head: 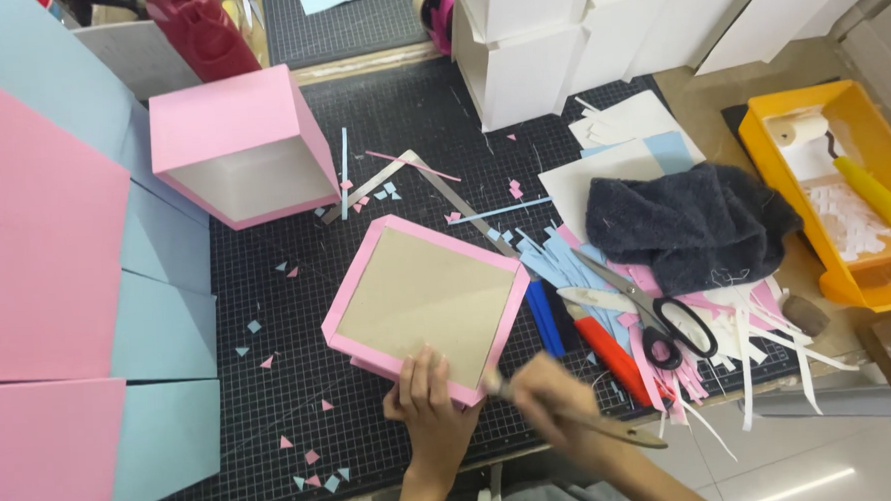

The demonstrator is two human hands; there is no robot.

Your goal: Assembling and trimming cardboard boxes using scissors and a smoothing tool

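Note:
A square cardboard box lid (428,301) wrapped in pink paper lies tilted on the black cutting mat (298,317), brown card face up. My left hand (430,401) presses its near edge with the fingers spread on the pink border. My right hand (552,401) is blurred beside the lid's near right corner and grips a thin wooden-handled tool (614,429), held slanting to the right. Black-handled scissors (649,317) lie just right of the lid on paper scraps.
An open pink box (241,144) stands at the back left. Stacked pink and blue boxes (57,298) fill the left side. A dark cloth (690,225), paper strips, a metal ruler (464,215), white boxes (596,28) and a yellow tray (843,183) with a roller sit at right.

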